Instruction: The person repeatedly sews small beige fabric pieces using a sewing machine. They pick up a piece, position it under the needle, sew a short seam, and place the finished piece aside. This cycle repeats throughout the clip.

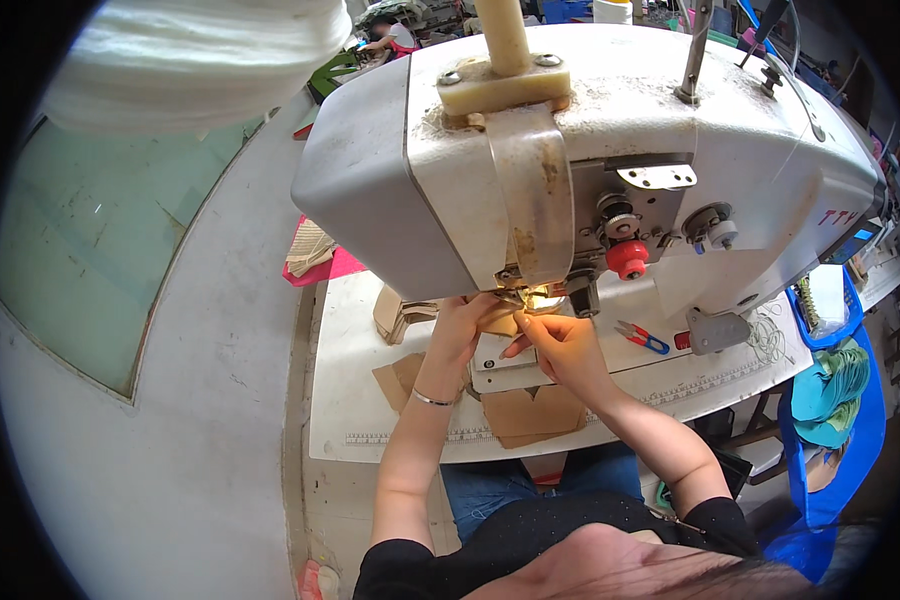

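Note:
Under the lit needle area of a white industrial sewing machine (370, 170), a small tan piece of material (501, 326) lies between my hands. My left hand (460, 325) has its fingers bent over the piece's left side, close below the machine head; the fingertips are partly hidden. From the right, my right hand (567, 350) pinches the piece's edge between thumb and finger. A flat tan piece (535, 418) rests at the table's front edge, below the hands. More tan pieces (400, 378) lie left of my left wrist, with a small stack (390, 315) behind them.
Red-and-blue thread snips (643, 338) and a thread tangle (766, 337) lie on the white table (345, 390) to the right. Teal pieces (830, 395) fill a blue bin (870, 440). A bundle (310, 247) sits on pink material at left. White thread (200, 60) hangs close overhead.

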{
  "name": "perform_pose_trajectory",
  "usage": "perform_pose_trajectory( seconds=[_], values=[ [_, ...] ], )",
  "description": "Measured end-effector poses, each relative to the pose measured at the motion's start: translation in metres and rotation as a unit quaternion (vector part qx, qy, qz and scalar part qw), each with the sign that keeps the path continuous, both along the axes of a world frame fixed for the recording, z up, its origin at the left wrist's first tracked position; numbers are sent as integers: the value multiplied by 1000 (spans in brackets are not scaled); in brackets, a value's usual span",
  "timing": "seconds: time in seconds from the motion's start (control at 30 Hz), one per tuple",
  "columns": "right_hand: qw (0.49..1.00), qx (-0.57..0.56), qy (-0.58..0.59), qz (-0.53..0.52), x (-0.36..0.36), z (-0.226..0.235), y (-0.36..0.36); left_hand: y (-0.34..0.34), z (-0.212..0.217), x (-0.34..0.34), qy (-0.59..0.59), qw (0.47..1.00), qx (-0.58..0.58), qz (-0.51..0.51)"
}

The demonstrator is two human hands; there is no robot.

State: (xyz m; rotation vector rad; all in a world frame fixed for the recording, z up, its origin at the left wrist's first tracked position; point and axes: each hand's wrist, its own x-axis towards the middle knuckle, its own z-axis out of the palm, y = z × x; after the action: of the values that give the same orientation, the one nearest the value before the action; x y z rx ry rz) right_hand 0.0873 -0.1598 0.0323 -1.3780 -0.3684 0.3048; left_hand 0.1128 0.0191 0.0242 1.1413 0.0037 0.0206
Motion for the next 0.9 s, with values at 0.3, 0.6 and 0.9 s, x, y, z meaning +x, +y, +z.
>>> perform_pose_trajectory(
  seconds=[0.3, 0.6, 0.9],
  values=[
    [996, -79, -29, -3, -16, -34, -37, 25, -13, 0, 27, 941, 264, 210],
    [824, -416, -382, -41, -40, -99, -43, 6, -2, -18, -4, 988, 125, 87],
    [829, -387, -400, -53, -46, -103, -45, 104, -28, -128, -16, 955, 148, 256]
  ],
)
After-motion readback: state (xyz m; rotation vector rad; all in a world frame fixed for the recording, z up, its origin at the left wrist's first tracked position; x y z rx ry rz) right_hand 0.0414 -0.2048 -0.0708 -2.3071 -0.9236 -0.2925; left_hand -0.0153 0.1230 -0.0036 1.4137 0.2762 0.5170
